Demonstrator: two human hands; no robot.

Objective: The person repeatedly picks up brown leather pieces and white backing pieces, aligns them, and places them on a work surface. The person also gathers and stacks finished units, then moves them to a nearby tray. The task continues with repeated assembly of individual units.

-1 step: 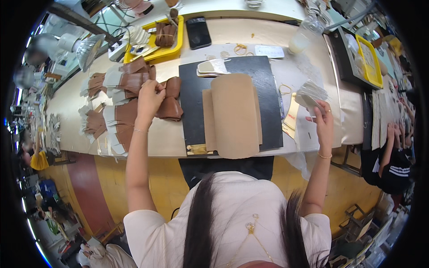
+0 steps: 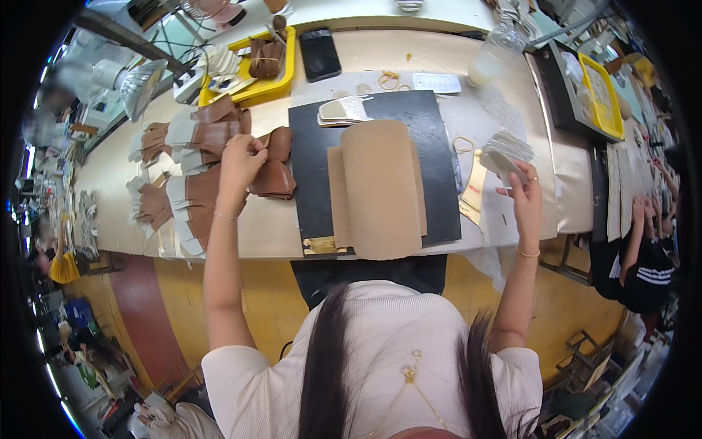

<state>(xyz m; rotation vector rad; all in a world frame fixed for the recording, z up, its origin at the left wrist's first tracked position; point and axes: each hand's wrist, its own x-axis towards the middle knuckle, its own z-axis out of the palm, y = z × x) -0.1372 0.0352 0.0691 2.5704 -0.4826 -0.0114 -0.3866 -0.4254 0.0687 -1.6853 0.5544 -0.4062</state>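
My left hand (image 2: 241, 162) is over the brown leather pieces (image 2: 273, 177) on the left of the table, its thumb and fingers pinched at the edge of one. More brown leather pieces with pale grey ends (image 2: 191, 192) lie fanned in overlapping rows beside it. At the right, my right hand (image 2: 523, 192) grips a thin grey piece (image 2: 502, 165) by its edge. A fanned stack of similar grey pieces (image 2: 510, 144) lies just beyond. Between my hands, a curved tan block (image 2: 382, 190) rests on a black board (image 2: 316, 157), with a few pale pieces (image 2: 342, 111) behind it.
A yellow tray (image 2: 291, 58) with bundled brown pieces stands at the back left, beside a black phone (image 2: 319, 55). A clear bottle (image 2: 488, 62), a white card (image 2: 436, 83) and rubber bands (image 2: 389, 77) lie farther back. Another yellow tray (image 2: 601, 95) is at the right; other people work beyond.
The whole view has shifted very slightly. Both hands keep the same places and holds.
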